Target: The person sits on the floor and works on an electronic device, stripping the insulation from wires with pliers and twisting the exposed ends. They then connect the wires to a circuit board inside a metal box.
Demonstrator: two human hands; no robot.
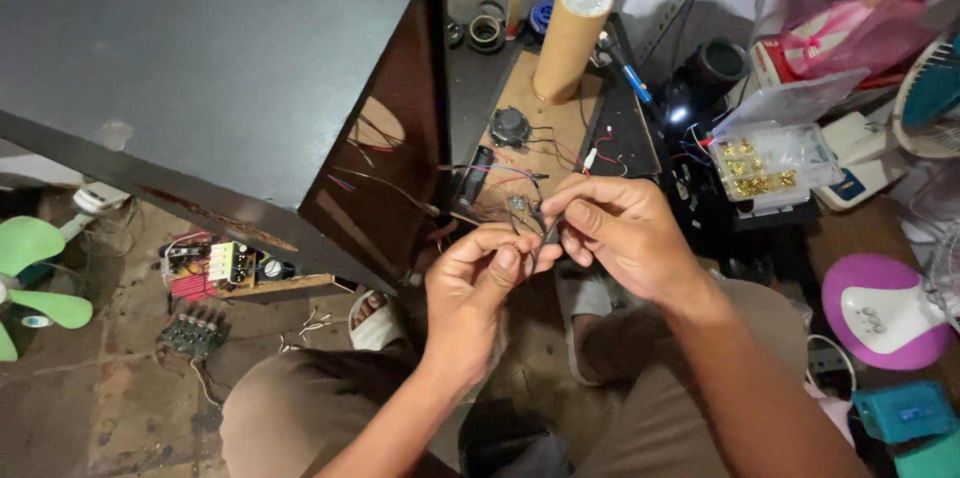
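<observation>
A: Left hand (470, 288): fingers curled, thumb and forefinger pinched on the lower end of a thin dark wire lead (538, 238), held over the lap between the 2 knees.

B: And the right hand (615, 233)?

A: Right hand: fingertips pressed together on the upper part of the same lead, just above the left thumb. The 2 hands nearly touch. Whether the lead is bare or insulated at the pinch is too small to tell.

B: Where does the lead run?

A: Up toward a small green circuit board (518, 204), which sits at the near edge of a flat brown wooden panel (560, 123), just beyond the fingertips. Thin red and black wires cross that panel.

B: What else stands on the panel?

A: 1 tall tan cardboard tube (570, 38), upright at the far end; 1 small round black component (510, 126) near the middle.

B: Surroundings?

A: Left: a large dark cabinet (220, 68) with wires trailing from its open side. Below it, on the floor, a board of coloured electronic parts (222, 266). Right: a clear plastic compartment box of small brass pieces (775, 158), lid raised. Far right: a purple and white fan base (885, 313). Far left: green fan blades (35, 283).
</observation>
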